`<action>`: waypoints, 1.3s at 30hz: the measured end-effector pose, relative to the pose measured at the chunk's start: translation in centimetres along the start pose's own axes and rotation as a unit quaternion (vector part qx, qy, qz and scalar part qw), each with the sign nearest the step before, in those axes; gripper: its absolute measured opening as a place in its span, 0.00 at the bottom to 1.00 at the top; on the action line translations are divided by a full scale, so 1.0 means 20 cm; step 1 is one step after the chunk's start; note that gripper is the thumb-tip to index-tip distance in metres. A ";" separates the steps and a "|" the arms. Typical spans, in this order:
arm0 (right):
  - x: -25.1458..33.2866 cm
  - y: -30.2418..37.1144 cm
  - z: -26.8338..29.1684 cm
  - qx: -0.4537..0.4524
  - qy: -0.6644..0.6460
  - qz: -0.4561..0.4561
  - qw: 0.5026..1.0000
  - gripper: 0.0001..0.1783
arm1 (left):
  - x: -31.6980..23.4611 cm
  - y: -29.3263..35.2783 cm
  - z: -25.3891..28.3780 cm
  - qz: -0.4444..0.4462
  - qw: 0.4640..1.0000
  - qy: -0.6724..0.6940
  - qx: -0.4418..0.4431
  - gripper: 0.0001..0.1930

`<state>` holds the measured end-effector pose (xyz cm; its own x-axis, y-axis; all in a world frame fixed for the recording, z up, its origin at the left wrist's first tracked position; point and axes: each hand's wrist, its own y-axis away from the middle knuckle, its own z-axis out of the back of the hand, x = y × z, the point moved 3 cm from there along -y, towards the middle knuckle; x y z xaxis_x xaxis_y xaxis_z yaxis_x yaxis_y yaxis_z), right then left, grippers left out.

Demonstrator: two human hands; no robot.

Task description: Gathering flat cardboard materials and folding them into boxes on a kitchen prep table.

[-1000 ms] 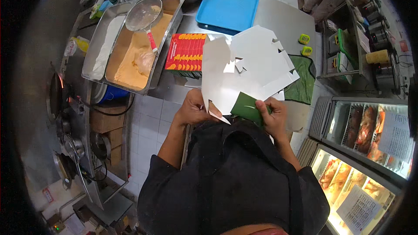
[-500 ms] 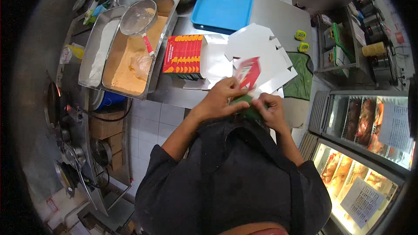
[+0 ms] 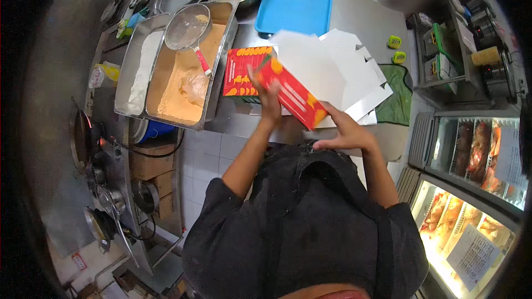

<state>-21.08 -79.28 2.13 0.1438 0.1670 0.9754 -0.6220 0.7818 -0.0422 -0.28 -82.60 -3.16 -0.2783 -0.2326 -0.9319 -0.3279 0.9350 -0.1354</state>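
We see the red carton [image 3: 293, 94] slanting between the left hand [image 3: 269, 103], whose blurred grip we cannot tell, and the spread right hand [image 3: 350, 133], so weak support may let it fall.

The red box [image 3: 293, 96] is showing smooth printed card; the white sheets [image 3: 349, 74] are looking like plain, matt card. The table [image 3: 372, 22] is gleaming dully — smooth grey metal — while the blue tray [image 3: 295, 4] is looking like smooth plastic. The sieve [image 3: 187, 26] is showing fine metal mesh, the apron [image 3: 327, 227] matt black fabric.
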 end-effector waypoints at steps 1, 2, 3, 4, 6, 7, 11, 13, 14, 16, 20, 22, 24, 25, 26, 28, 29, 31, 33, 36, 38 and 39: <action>-0.06 -0.02 -0.02 0.059 0.130 0.038 0.989 0.35 | 0.04 -0.08 0.01 0.024 1.000 -0.012 0.002 0.42; -0.08 -0.07 -0.04 0.061 0.087 -0.001 0.994 0.29 | 0.04 -0.16 0.02 0.043 0.999 -0.024 0.003 0.40; -0.11 -0.11 -0.05 0.059 0.085 -0.001 0.995 0.29 | 0.04 -0.24 0.05 0.044 0.999 -0.026 0.006 0.40; -0.19 -0.14 -0.04 0.043 0.010 -0.048 0.998 0.25 | 0.05 -0.31 0.07 0.009 0.993 -0.119 0.023 0.37; -0.41 -0.19 -0.03 0.011 -0.095 -0.118 0.988 0.19 | 0.05 -0.48 0.15 -0.026 0.977 -0.207 0.047 0.35; -0.54 -0.17 0.00 -0.005 -0.125 -0.141 0.982 0.18 | 0.02 -0.56 0.17 -0.082 0.915 -0.367 0.146 0.32; -0.83 -0.21 -0.12 0.032 -0.024 -0.190 0.981 0.17 | 0.20 -0.56 0.30 -0.151 0.606 -0.748 0.225 0.28; -0.70 -0.31 -0.24 0.014 -0.039 -0.241 0.970 0.19 | 0.28 -0.55 0.41 -0.128 0.659 -0.707 0.221 0.28; -0.78 -0.33 -0.25 -0.039 0.009 -0.170 0.985 0.19 | 0.29 -0.54 0.37 -0.138 0.667 -0.697 0.224 0.28; -0.70 -0.41 -0.29 -0.121 0.111 -0.074 0.984 0.18 | 0.29 -0.53 0.35 -0.125 0.672 -0.695 0.223 0.28; -0.67 -0.53 -0.43 -0.124 0.095 -0.066 0.986 0.17 | 0.26 -0.55 0.34 -0.133 0.675 -0.692 0.218 0.29; -0.68 -0.57 -0.45 -0.114 0.090 -0.091 0.985 0.17 | 0.26 -0.56 0.34 -0.131 0.675 -0.692 0.218 0.29; -0.67 -0.58 -0.45 -0.043 0.137 -0.111 0.983 0.17 | 0.25 -0.56 0.35 -0.131 0.675 -0.694 0.213 0.29; -0.69 -0.59 -0.44 0.022 0.182 -0.134 0.974 0.17 | 0.25 -0.55 0.35 -0.132 0.672 -0.696 0.216 0.29; -0.72 -0.59 -0.40 0.081 0.084 -0.126 0.985 0.22 | 0.25 -0.55 0.35 -0.133 0.668 -0.699 0.218 0.29; -0.71 -0.59 -0.31 0.100 -0.076 -0.150 0.981 0.30 | 0.25 -0.53 0.40 -0.125 0.668 -0.701 0.217 0.29; -0.66 -0.64 -0.26 0.063 -0.136 -0.182 0.972 0.33 | 0.24 -0.53 0.44 -0.111 0.667 -0.704 0.216 0.29; -0.86 -0.72 -0.07 -0.194 0.158 -0.181 0.951 0.33 | 0.23 -0.55 0.35 -0.129 0.665 -0.700 0.224 0.29; -0.91 -0.85 -0.03 -0.346 0.336 -0.008 0.876 0.22 | 0.22 -0.55 0.30 -0.133 0.665 -0.694 0.241 0.29; -1.01 -1.07 -0.12 -0.170 0.281 -0.113 0.938 0.29 | 0.23 -0.55 0.27 -0.127 0.662 -0.691 0.259 0.29; -0.97 -1.12 -0.21 -0.178 0.199 -0.166 0.949 0.31 | 0.23 -0.55 0.28 -0.119 0.662 -0.693 0.260 0.29; -0.95 -1.13 -0.26 -0.175 0.152 -0.204 0.951 0.33 | 0.23 -0.55 0.32 -0.115 0.661 -0.697 0.251 0.29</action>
<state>-5.75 -97.05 -16.48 0.5667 -0.0685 0.8210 -0.1811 0.9618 0.2053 7.83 -92.19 -8.21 0.9449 -0.2386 -0.2241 0.2224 0.9703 -0.0952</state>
